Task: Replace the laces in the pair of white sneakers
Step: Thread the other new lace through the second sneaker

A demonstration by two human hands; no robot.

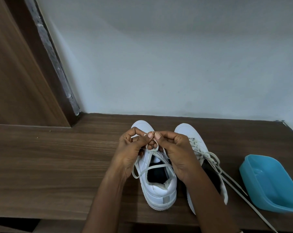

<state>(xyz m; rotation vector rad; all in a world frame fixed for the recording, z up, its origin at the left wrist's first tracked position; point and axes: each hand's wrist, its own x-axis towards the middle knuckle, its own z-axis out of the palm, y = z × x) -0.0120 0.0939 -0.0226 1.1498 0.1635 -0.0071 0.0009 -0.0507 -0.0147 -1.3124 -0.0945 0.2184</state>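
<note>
Two white sneakers stand on the dark wooden table (58, 165), toes toward the wall. Over the left sneaker (159, 190) my left hand (134, 148) and my right hand (174, 148) meet, both pinching its greyish lace (152, 147), which forms a small loop between the fingertips. One loose end of that lace (149, 170) crosses the shoe's opening and hangs off its left side. The right sneaker (189, 132) is partly hidden behind my right wrist. Its lace (214, 163) is threaded and loose, and the long ends trail toward the table's front edge.
A blue plastic tub (268, 184) sits at the right, close to the trailing lace ends. A grey wall rises right behind the shoes, and a brown wooden door and frame (16, 73) stand at the left. The table's front edge runs just below the shoes.
</note>
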